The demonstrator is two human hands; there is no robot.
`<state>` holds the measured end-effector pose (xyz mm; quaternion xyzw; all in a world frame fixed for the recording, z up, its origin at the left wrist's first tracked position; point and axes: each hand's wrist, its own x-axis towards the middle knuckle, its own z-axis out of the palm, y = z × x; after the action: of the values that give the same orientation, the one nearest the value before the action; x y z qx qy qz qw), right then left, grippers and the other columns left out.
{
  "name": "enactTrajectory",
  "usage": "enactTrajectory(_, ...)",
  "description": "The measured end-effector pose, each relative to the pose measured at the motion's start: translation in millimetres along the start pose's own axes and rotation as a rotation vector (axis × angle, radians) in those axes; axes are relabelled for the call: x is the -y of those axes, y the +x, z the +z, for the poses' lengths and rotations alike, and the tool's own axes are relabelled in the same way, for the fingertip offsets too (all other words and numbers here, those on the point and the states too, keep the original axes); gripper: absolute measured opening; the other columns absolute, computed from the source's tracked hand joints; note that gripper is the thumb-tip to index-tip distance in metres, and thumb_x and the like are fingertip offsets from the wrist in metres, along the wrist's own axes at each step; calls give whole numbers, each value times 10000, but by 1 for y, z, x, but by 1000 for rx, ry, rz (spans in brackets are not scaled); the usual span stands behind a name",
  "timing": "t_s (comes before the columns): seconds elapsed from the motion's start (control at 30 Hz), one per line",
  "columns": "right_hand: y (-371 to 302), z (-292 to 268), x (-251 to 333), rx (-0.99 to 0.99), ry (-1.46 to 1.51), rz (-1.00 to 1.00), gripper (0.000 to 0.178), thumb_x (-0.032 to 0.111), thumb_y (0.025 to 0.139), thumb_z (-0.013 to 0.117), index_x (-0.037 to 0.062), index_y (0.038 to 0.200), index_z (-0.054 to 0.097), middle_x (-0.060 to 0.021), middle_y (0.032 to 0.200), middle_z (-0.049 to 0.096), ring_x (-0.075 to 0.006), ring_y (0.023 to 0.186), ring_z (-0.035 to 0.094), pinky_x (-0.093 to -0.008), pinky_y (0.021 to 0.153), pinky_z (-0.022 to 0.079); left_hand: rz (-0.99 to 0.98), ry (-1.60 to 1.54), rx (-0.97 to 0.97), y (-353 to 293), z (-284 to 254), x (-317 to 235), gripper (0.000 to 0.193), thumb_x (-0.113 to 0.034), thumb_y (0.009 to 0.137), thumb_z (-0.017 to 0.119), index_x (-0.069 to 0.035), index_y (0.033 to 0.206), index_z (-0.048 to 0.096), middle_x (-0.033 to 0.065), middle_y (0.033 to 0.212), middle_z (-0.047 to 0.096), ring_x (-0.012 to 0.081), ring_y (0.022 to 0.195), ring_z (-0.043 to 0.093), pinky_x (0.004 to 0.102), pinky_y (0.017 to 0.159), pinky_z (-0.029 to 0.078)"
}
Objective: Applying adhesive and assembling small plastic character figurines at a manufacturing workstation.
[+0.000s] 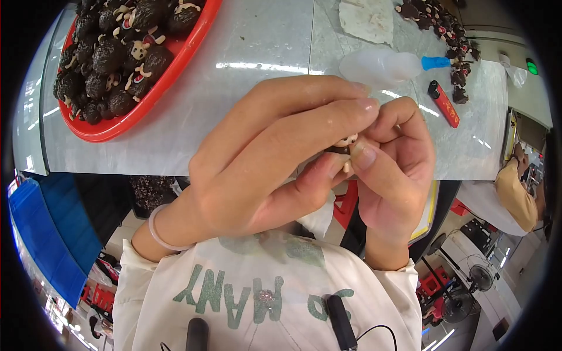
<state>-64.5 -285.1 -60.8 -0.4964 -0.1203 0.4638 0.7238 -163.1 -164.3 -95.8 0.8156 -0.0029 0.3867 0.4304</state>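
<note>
A small doll figurine (346,141) with a cream face and dark brown body is pinched between my two hands, just above the table's near edge. My left hand (263,155) closes on it with the thumb underneath, its long fingers reaching over the top and covering most of the piece. From the other side, the thumb and curled fingers of my right hand (398,158) grip the same figurine. Only part of its face, some dark body and a cream limb show between the fingertips.
A red basin (132,120) heaped with dark-haired figurines stands at the far left of the grey table (257,52). Beyond my right hand lie a translucent bottle (380,63) with a blue cap, a red lighter (445,105) and many small brown pieces (442,26). Another person's arm (515,190) shows at right.
</note>
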Motion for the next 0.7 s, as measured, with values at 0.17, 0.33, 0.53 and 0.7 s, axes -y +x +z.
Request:
enactTrajectory(0.17,-2,0,-5,-12,25,-39,350,0,721,581,-32,1014,392,-156,941,545,-173,785,579,-234,650,466,4,-59,4,1,-2,3,272,-36,769,558,39,1027,513,226,1044,523,237,861,572,285,696,498)
enactTrajectory(0.33,-7,-3,-14,-20,-211,-314,386,-37,678,635,-37,1000,421,-169,987,534,-172,829,575,-256,718,484,-11,-103,29,0,0,3,311,-14,760,559,45,1054,476,244,1055,504,249,896,560,293,707,498)
enactTrajectory(0.53,-5,-6,-21,1,-376,-468,378,-26,675,685,-20,960,436,-183,1003,522,-181,864,560,-260,724,480,-76,-160,10,0,2,0,330,12,733,522,57,1056,464,243,1048,496,261,908,561,310,753,493)
enactTrajectory(0.7,-5,-11,-22,32,-414,-504,396,-21,663,703,-19,960,441,-191,1008,517,-181,861,556,-257,734,477,-51,-159,32,0,1,2,392,45,676,468,77,1067,466,236,1046,494,282,925,561,331,774,495)
